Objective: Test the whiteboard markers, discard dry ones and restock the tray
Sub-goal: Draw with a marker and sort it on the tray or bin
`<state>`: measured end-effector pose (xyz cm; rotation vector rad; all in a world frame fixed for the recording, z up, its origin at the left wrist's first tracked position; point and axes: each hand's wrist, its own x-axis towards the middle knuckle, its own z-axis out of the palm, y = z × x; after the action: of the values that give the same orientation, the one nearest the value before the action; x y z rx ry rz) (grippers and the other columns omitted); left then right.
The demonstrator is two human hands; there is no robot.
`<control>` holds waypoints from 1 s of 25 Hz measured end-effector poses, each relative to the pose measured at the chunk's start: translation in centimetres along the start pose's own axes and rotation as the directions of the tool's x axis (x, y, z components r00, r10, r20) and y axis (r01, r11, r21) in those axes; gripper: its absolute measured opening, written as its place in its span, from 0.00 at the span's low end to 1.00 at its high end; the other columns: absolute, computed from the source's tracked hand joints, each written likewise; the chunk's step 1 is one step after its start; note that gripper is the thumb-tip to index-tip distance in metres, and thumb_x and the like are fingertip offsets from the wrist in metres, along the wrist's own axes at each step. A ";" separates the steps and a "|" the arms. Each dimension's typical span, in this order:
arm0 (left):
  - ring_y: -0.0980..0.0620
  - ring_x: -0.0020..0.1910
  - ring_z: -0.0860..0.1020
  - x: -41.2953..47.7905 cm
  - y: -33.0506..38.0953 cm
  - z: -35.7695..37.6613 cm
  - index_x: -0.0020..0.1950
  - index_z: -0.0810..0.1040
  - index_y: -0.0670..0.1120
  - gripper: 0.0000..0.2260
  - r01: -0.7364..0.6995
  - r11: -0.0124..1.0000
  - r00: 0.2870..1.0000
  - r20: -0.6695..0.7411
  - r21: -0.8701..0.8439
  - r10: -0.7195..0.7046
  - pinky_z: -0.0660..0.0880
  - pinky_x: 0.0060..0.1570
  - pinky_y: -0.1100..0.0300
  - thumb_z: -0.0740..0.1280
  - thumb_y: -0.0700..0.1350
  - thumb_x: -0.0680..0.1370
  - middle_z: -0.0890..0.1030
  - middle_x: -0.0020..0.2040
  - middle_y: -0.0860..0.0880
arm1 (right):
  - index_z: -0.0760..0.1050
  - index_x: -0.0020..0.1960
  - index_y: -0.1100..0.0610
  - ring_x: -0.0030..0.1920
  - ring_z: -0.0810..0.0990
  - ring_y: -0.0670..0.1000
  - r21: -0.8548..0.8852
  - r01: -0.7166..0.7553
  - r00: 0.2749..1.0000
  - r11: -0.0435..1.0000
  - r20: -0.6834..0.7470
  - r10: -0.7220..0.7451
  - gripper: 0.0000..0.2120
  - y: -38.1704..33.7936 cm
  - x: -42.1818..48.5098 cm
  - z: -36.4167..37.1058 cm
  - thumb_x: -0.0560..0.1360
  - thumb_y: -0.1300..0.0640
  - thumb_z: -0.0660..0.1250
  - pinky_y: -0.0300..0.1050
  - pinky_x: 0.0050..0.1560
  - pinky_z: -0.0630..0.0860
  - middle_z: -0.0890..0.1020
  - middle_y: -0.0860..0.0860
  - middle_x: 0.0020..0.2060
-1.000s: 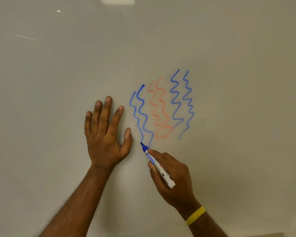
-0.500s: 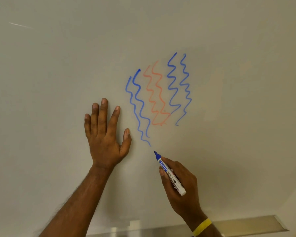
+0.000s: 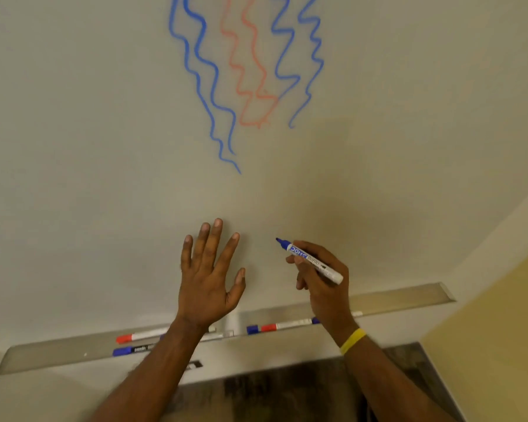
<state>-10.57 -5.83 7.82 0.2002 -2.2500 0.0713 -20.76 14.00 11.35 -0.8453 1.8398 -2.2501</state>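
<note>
My right hand point(image 3: 320, 278) grips an uncapped blue marker point(image 3: 310, 259), tip pointing up-left, a little off the whiteboard point(image 3: 73, 147). My left hand point(image 3: 209, 275) is flat with fingers spread against the board, just left of the marker. Blue and red squiggly test lines point(image 3: 244, 71) run down the board above both hands. Below, the metal tray point(image 3: 58, 351) holds a red-capped marker point(image 3: 141, 336), a blue-capped marker point(image 3: 131, 350), another red-capped marker point(image 3: 284, 325) and a loose blue cap point(image 3: 252, 329).
A yellow wall point(image 3: 500, 330) borders the board on the right. Under the tray lies a dark patterned surface point(image 3: 272, 397). A yellow band point(image 3: 352, 341) circles my right wrist.
The view has tilted down, bringing the tray and its markers into sight. My right hand has pulled the marker down and away from the squiggles; the left hand stays flat on the board.
</note>
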 end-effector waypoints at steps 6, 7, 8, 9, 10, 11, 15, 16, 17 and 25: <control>0.43 0.81 0.51 -6.9 2.1 3.6 0.81 0.55 0.49 0.32 0.047 0.997 0.917 0.399 -0.060 -0.020 0.48 0.78 0.41 0.57 0.57 0.79 0.52 0.82 0.44 | 0.81 0.55 0.59 0.28 0.75 0.54 0.044 -0.257 0.965 0.965 -0.038 0.259 0.09 4.2 -2.7 -2.6 0.80 0.67 0.64 0.42 0.29 0.73 0.85 0.59 0.41; 0.44 0.81 0.50 -7.9 2.2 4.1 0.81 0.54 0.50 0.32 0.065 0.995 0.887 0.460 -0.072 -0.025 0.47 0.78 0.42 0.57 0.57 0.79 0.51 0.82 0.44 | 0.81 0.55 0.60 0.28 0.75 0.54 0.046 -0.292 0.955 0.955 -0.045 0.294 0.09 4.8 -3.1 -3.0 0.80 0.67 0.64 0.43 0.29 0.73 0.85 0.59 0.41; 0.45 0.81 0.49 -8.8 2.4 4.6 0.81 0.53 0.50 0.32 0.087 0.993 0.854 0.519 -0.083 -0.031 0.46 0.78 0.44 0.57 0.58 0.79 0.50 0.82 0.45 | 0.81 0.54 0.61 0.28 0.75 0.54 0.044 -0.322 0.945 0.946 -0.054 0.324 0.09 5.4 -3.4 -3.3 0.80 0.66 0.64 0.43 0.29 0.73 0.85 0.60 0.41; 0.46 0.81 0.47 -9.8 2.4 5.1 0.81 0.52 0.51 0.32 0.116 0.989 0.816 0.576 -0.092 -0.042 0.45 0.78 0.46 0.57 0.58 0.79 0.49 0.82 0.46 | 0.82 0.54 0.61 0.28 0.75 0.54 0.038 -0.346 0.936 0.937 -0.062 0.348 0.09 5.9 -3.7 -3.5 0.80 0.66 0.64 0.43 0.30 0.73 0.85 0.60 0.41; 0.47 0.81 0.45 -10.7 2.6 5.7 0.81 0.52 0.51 0.32 0.154 0.984 0.771 0.634 -0.094 -0.060 0.46 0.79 0.48 0.57 0.58 0.80 0.48 0.82 0.47 | 0.82 0.54 0.61 0.28 0.75 0.53 0.029 -0.366 0.928 0.930 -0.068 0.368 0.08 6.3 -3.9 -3.8 0.80 0.66 0.64 0.43 0.30 0.72 0.85 0.60 0.41; 0.48 0.81 0.45 -11.6 2.7 6.3 0.81 0.51 0.52 0.32 0.200 0.976 0.716 0.692 -0.085 -0.086 0.47 0.79 0.48 0.57 0.59 0.80 0.48 0.82 0.49 | 0.82 0.54 0.60 0.28 0.75 0.53 0.019 -0.382 0.921 0.924 -0.072 0.382 0.08 6.7 -4.1 -4.0 0.80 0.66 0.64 0.43 0.29 0.72 0.85 0.60 0.40; 0.50 0.79 0.58 -13.9 3.5 8.2 0.79 0.59 0.52 0.29 0.371 0.928 0.528 0.831 -0.042 -0.174 0.58 0.76 0.53 0.63 0.56 0.80 0.59 0.80 0.51 | 0.82 0.53 0.58 0.28 0.76 0.52 -0.002 -0.422 0.904 0.907 -0.073 0.421 0.09 7.7 -4.6 -4.7 0.80 0.66 0.65 0.40 0.29 0.74 0.85 0.58 0.39; 0.51 0.77 0.61 -14.1 3.7 8.5 0.78 0.61 0.51 0.28 0.396 0.917 0.509 0.840 -0.035 -0.188 0.60 0.75 0.54 0.64 0.55 0.80 0.62 0.79 0.51 | 0.82 0.53 0.58 0.29 0.76 0.52 -0.006 -0.429 0.901 0.903 -0.072 0.427 0.09 7.8 -4.7 -4.8 0.80 0.65 0.65 0.40 0.29 0.74 0.85 0.57 0.39; 0.51 0.75 0.64 -14.2 3.9 8.8 0.77 0.63 0.50 0.27 0.417 0.908 0.492 0.848 -0.031 -0.197 0.62 0.74 0.55 0.65 0.54 0.80 0.65 0.77 0.51 | 0.82 0.54 0.58 0.29 0.76 0.52 -0.010 -0.435 0.899 0.901 -0.072 0.433 0.08 8.0 -4.7 -5.0 0.80 0.65 0.65 0.40 0.30 0.75 0.85 0.57 0.39; 0.53 0.60 0.75 -13.6 3.8 10.7 0.67 0.72 0.49 0.14 0.448 0.894 0.401 0.899 -0.024 -0.177 0.73 0.61 0.59 0.64 0.45 0.81 0.75 0.64 0.52 | 0.82 0.53 0.55 0.30 0.77 0.51 -0.045 -0.461 0.886 0.886 -0.084 0.456 0.09 8.7 -4.6 -6.0 0.80 0.64 0.64 0.39 0.31 0.76 0.86 0.56 0.39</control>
<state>-10.97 -1.73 -9.41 0.6513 -3.1832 -0.7251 -22.01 18.97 1.00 -0.2873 1.9017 -1.9483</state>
